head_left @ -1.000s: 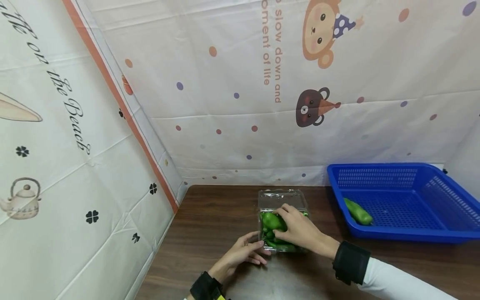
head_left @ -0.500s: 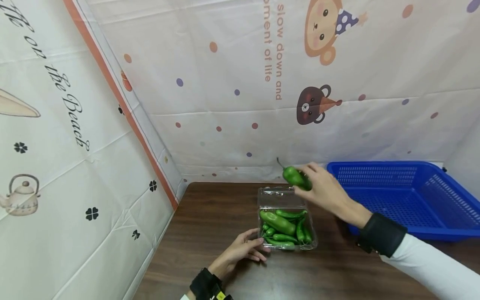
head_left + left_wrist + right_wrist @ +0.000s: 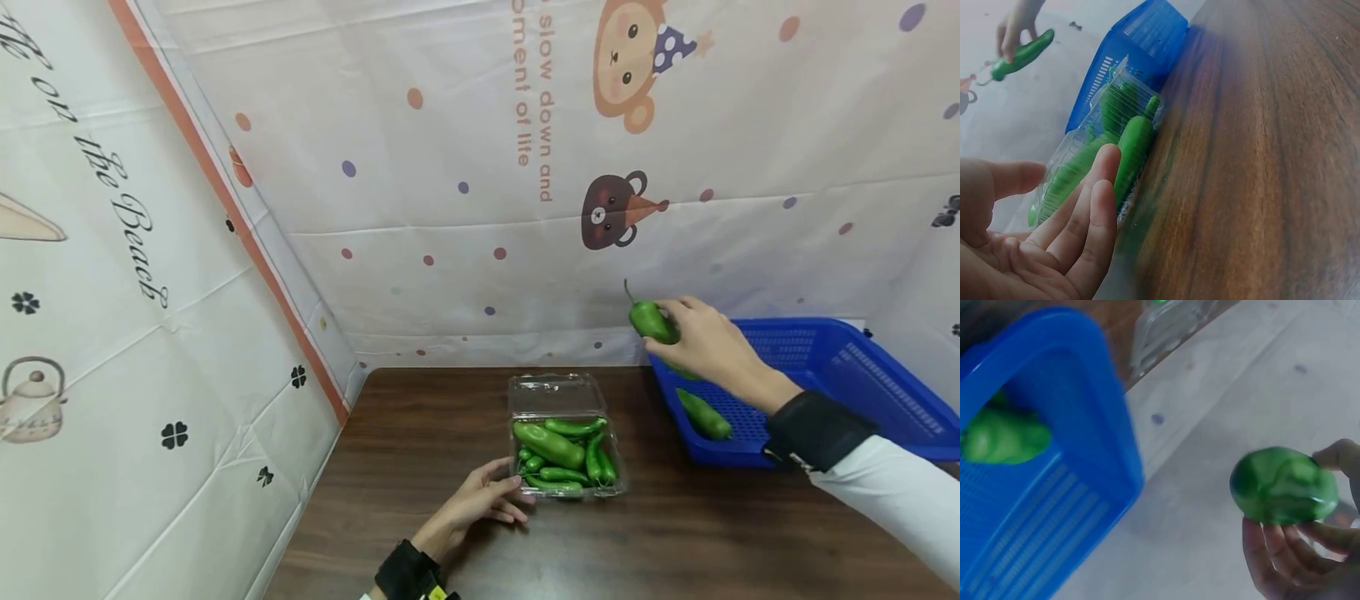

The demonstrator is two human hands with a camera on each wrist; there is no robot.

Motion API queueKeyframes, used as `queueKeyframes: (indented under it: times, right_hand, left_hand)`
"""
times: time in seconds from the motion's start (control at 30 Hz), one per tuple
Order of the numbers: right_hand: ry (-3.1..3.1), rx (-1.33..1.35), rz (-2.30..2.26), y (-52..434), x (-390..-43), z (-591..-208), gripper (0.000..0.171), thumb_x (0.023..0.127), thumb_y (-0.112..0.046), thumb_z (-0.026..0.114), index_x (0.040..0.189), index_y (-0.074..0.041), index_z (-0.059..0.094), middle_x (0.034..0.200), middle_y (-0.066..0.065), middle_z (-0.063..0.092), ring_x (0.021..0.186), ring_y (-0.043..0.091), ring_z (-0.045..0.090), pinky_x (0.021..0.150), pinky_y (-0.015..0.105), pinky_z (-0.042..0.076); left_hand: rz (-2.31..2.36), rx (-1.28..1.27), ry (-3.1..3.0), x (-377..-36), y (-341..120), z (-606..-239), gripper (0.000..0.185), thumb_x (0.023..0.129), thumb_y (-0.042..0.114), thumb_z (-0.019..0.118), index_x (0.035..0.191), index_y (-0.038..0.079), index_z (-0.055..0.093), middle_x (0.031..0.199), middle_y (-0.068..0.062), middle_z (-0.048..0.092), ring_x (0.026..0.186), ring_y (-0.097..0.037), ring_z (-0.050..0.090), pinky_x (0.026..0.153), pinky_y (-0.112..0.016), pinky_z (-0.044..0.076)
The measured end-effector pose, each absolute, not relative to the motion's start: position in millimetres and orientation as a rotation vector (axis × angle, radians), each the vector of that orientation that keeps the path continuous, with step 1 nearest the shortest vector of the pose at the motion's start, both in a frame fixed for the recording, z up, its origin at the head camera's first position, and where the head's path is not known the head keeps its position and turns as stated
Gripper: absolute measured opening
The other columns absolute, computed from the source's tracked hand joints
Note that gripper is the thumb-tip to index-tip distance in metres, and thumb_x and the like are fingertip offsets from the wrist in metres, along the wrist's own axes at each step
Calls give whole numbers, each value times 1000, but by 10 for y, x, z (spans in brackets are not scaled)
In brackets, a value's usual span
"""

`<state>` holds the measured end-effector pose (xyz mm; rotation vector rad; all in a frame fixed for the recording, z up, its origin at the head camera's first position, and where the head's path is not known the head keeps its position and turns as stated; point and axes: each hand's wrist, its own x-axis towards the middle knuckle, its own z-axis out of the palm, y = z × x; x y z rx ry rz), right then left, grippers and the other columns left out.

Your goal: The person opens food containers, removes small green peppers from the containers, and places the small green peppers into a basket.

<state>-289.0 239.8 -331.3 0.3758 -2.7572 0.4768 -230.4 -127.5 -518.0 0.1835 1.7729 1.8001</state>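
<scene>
Transfer step, pepper in mid-air. At left, my left hand (image 3: 480, 502) rests with relaxed fingers against the near-left side of the clear box (image 3: 566, 433) on the worktop (image 3: 420, 433), steadying it; several green peppers lie inside. At right, my right hand (image 3: 705, 342) pinches one green pepper (image 3: 651, 321) by its body, stem pointing left, above the left edge of the blue basket (image 3: 862, 375), where one pepper (image 3: 703, 414) lies. Next, I judge, it needs carrying over the rim before my fingers loosen.
</scene>
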Motion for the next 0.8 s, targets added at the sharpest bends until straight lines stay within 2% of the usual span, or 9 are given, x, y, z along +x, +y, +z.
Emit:
queueKeyframes:
  times: [0.23,0.37,0.47,0.57,0.67,0.8]
  right_hand:
    - [-2863,323,476,2824,-2971,-3347,64,94,-29,70,134,17,52,110,38,62,80,35,66,58,41,53]
    - [-2936,289,512,2978,-2988,-3421,57,95,-30,69,124,17,55,87,25,65,66,25,62,53,36,48]
    - [-3006,262,529,3039,-3002,-3486,48,96,-31,68,111,13,57,73,13,60,59,20,55,51,32,43]
    - [-3059,254,531,3073,-3014,-3551,49,96,-29,67,108,17,57,69,10,58,58,19,55,51,32,44]
    - [-3098,272,529,3092,-3026,-3617,56,96,-25,68,115,25,54,74,16,63,60,19,59,52,34,49]
    - [-3132,308,534,3091,-3033,-3728,56,95,-22,69,117,27,53,77,18,64,60,18,60,53,33,50]
  left_hand:
    - [1800,179,1776,-2302,-1278,-5181,69,107,30,55,161,1,23,116,-19,76,75,-9,75,71,-22,60]
    - [1799,180,1771,-2291,-1276,-5187,72,107,31,56,161,0,20,116,-19,76,75,-8,75,71,-22,60]
    - [1795,182,1771,-2287,-1275,-5184,72,107,31,56,162,0,19,116,-19,76,74,-7,75,72,-22,60]
    - [1796,185,1773,-2286,-1268,-5180,72,107,31,55,162,0,19,116,-19,76,75,-8,75,72,-22,61]
    - [1802,184,1772,-2282,-1262,-5176,74,107,31,56,162,0,19,116,-20,76,75,-9,75,71,-23,61]
    - [1803,191,1772,-2275,-1264,-5174,73,107,29,55,162,-1,17,116,-20,76,74,-9,75,69,-22,61]
